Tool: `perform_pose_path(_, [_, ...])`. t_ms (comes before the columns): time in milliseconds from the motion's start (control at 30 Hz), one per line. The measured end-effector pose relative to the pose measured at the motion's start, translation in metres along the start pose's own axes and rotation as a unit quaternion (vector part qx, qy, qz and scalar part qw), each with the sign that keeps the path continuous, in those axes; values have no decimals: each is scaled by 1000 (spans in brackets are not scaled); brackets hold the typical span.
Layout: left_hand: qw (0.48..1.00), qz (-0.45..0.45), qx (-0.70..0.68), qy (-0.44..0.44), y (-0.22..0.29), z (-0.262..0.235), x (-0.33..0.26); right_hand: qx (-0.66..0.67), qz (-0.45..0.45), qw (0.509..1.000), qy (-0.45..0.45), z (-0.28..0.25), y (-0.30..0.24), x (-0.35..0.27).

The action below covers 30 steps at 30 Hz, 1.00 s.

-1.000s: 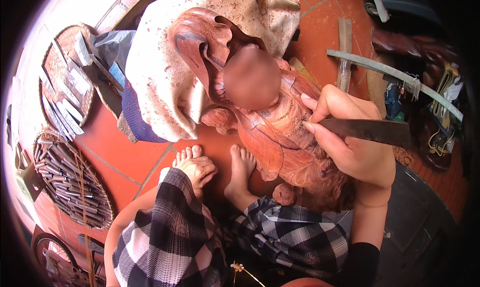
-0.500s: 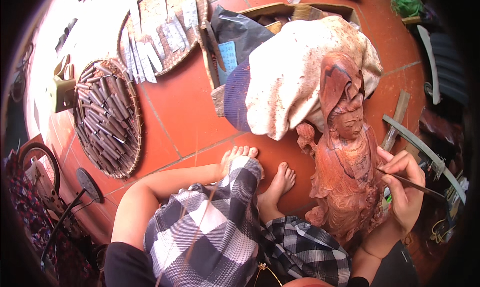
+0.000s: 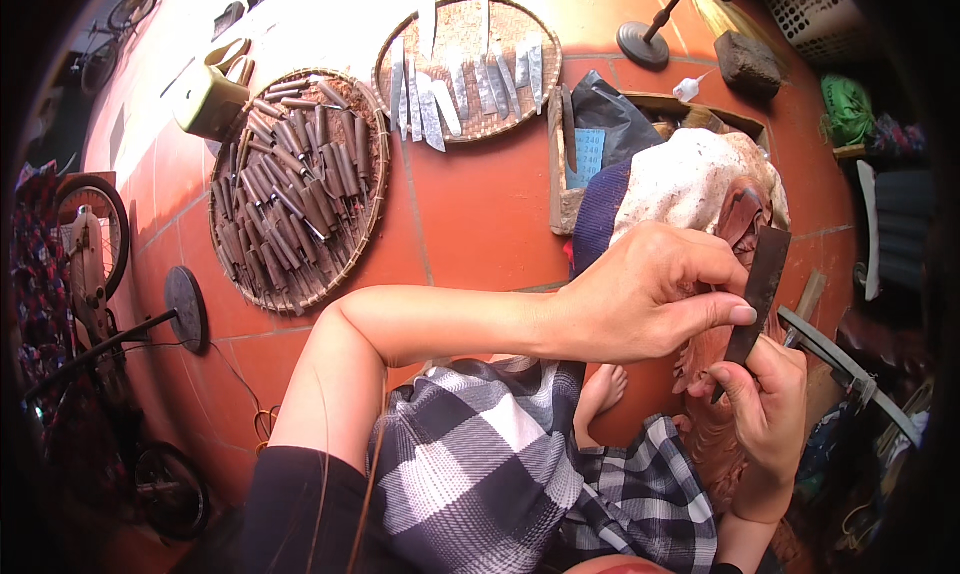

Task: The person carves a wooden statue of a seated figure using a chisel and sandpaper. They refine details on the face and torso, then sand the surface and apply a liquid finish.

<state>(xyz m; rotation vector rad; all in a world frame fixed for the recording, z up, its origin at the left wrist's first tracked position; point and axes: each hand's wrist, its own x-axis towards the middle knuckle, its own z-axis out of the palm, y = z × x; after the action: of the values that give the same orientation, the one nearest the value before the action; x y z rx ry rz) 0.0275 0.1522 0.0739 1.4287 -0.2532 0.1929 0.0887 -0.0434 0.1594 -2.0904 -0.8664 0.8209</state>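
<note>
Both of my hands meet on a dark flat strip (image 3: 764, 274), perhaps a blade, in front of the carved figure. My left hand (image 3: 650, 292) reaches across from the left and pinches the strip's middle between thumb and fingers. Below it my right hand (image 3: 768, 399) is closed around the strip's lower end, thumb against it. Behind them the reddish-brown wooden statue (image 3: 745, 212) leans with its hooded head on a white cloth (image 3: 672, 179); the hands and strip hide its face and much of its body. Checked cloth (image 3: 480, 439) covers my lap.
A round basket (image 3: 380, 189) of brown-handled carving tools stands left. Beyond it a woven tray (image 3: 500, 14) holds several flat metal blades. An open box (image 3: 557, 179) sits behind the cloth. At right lie a grey bar (image 3: 850, 364) and a wooden strip (image 3: 812, 296).
My left hand has come into view and taken hold of the dark strip. My right hand has come away from the statue's side. The whole view has shifted left.
</note>
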Motion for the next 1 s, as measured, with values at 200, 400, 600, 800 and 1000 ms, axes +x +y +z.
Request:
perform_pose_path(200, [917, -167, 185, 312, -50, -121, -5, -32, 8, 996, 88, 3, 5, -14])
perform_pose_path(400, [714, -388, 501, 297, -189, -279, -32, -31, 47, 997, 47, -8, 34, -39])
perform_pose_path(600, [692, -473, 472, 272, -224, -296, -32, -34, 65, 996, 49, -4, 36, -42])
perform_pose_path(800, [627, -361, 645, 245, -206, -258, -2, -70, 62, 989, 114, -18, 48, -59])
perform_pose_path(1000, [830, -192, 483, 203, -161, -197, -30, 3, 124, 912, 391, -75, 97, -121])
